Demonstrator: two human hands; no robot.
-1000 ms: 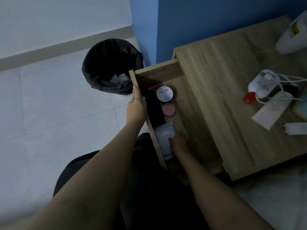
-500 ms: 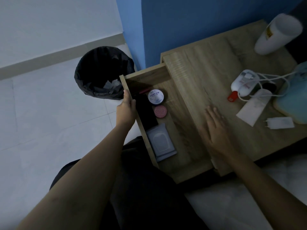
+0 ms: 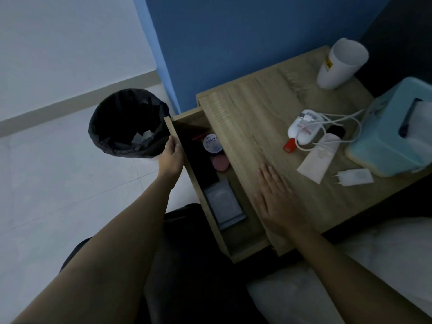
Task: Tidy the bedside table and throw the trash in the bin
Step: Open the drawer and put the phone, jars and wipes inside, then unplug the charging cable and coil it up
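The left hand (image 3: 171,153) is gripping the open drawer (image 3: 184,141) front beside the bin (image 3: 127,123); the right hand (image 3: 275,199) is lying flat, holding nothing, on the bedside table (image 3: 252,113). Shoving the drawer could be pinching fingers or jamming the wipes packet (image 3: 223,204).

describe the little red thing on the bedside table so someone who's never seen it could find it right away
Start at the light wooden bedside table top against the blue wall, then find the white oval bottle wrapped in a white cable near its middle. The small bright red cap-like piece sits at that bottle's near end, the only red thing on the top.
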